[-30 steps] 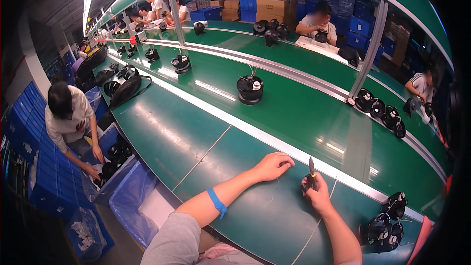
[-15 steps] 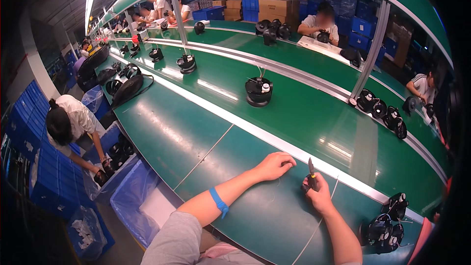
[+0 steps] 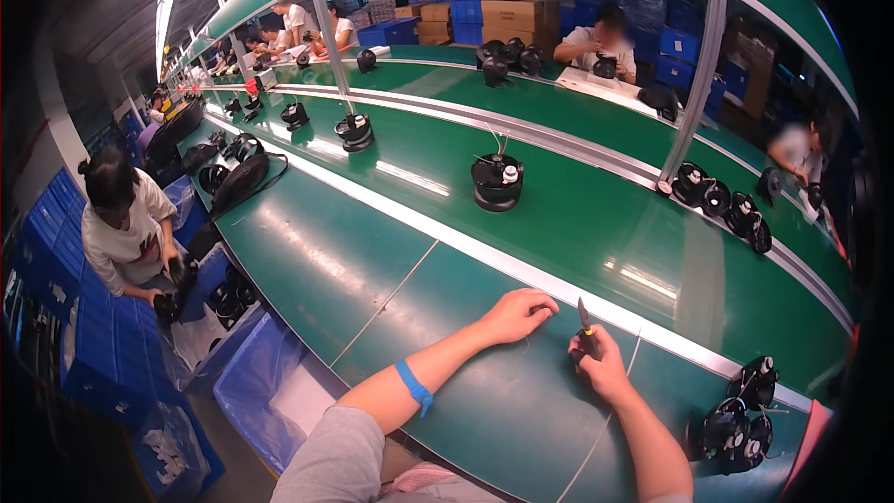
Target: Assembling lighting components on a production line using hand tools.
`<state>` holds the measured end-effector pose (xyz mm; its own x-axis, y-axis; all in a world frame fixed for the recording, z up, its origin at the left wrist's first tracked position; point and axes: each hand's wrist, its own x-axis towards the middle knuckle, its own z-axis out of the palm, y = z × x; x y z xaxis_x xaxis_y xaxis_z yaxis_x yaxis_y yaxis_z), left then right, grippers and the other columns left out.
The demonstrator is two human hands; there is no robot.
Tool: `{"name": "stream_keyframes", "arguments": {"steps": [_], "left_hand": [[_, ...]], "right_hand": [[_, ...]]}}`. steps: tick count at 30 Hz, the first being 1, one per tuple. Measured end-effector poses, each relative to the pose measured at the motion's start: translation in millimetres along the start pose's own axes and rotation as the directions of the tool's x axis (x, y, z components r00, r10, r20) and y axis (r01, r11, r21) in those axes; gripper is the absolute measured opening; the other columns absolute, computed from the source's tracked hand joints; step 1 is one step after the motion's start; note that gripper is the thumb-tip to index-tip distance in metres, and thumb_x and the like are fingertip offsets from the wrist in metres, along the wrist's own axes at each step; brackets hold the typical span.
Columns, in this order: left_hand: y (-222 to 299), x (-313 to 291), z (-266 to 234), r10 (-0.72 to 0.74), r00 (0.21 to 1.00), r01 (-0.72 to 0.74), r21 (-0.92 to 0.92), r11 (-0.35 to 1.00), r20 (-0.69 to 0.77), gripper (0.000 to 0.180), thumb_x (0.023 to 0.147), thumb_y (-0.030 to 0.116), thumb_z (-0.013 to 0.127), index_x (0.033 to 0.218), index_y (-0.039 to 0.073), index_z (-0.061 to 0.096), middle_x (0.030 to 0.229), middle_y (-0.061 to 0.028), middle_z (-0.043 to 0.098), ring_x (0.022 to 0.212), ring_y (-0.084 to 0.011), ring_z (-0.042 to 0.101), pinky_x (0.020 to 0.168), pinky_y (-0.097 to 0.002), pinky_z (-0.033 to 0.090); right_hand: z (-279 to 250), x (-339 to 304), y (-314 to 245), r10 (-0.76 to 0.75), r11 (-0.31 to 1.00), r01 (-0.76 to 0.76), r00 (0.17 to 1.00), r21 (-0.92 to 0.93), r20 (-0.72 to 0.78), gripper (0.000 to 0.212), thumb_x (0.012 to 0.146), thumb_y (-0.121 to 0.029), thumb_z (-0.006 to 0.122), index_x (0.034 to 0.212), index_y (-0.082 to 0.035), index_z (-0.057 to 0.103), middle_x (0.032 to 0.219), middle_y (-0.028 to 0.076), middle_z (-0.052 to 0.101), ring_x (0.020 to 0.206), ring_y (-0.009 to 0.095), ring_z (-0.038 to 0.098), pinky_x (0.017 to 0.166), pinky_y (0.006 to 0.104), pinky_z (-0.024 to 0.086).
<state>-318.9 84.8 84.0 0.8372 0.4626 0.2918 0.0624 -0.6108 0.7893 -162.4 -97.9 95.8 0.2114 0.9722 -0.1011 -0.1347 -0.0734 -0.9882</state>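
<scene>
Tool upright in one fist, the other arm laid along the bench.
From where I stand, the right hand (image 3: 601, 360) grips a pliers-like tool (image 3: 585, 315) by its dark handles, just above the green bench (image 3: 326, 265) — points up, probably to keep them clear of the surface. The left hand (image 3: 515, 317) rests loosely curled near the pale rail (image 3: 447, 236), its forearm seemingly propped for ease; I see nothing in it, but can't tell whether its fingertips meet. Beyond the rail, a round black housing (image 3: 496, 188) stands on the belt (image 3: 587, 233), wires upward — likely so they stay reachable. More black units (image 3: 734, 433) cluster beside the right forearm, seemingly within easy reach.
</scene>
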Motion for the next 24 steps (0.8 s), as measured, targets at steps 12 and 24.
{"name": "stream_keyframes", "arguments": {"steps": [12, 24], "left_hand": [[5, -1, 1, -0.046, 0.999, 0.046, -0.005, 0.999, -0.027, 0.014, 0.09, 0.009, 0.062, 0.103, 0.008, 0.07, 0.09, -0.007, 0.066, 0.069, -0.0168, 0.056, 0.064, -0.0302, 0.047], [-15, 18, -11, -0.313, 0.941, 0.338, -0.342, 0.877, 0.127, 0.032, 0.097, 0.019, 0.058, 0.126, 0.006, 0.057, 0.106, -0.0058, 0.067, 0.081, -0.0106, 0.062, 0.068, -0.0265, 0.052]], "right_hand": [[-2, 3, 13, -0.062, 0.998, 0.064, 0.995, -0.025, 0.084, 0.029, 0.081, 0.011, 0.051, 0.107, 0.0, 0.049, 0.098, 0.007, 0.06, 0.098, 0.016, 0.062, 0.09, 0.0294, 0.046], [2, 5, 16, -0.143, 0.981, 0.149, 0.988, -0.124, 0.057, 0.024, 0.083, 0.005, 0.055, 0.105, -0.003, 0.051, 0.091, 0.005, 0.065, 0.091, 0.011, 0.061, 0.083, 0.0288, 0.048]]}}
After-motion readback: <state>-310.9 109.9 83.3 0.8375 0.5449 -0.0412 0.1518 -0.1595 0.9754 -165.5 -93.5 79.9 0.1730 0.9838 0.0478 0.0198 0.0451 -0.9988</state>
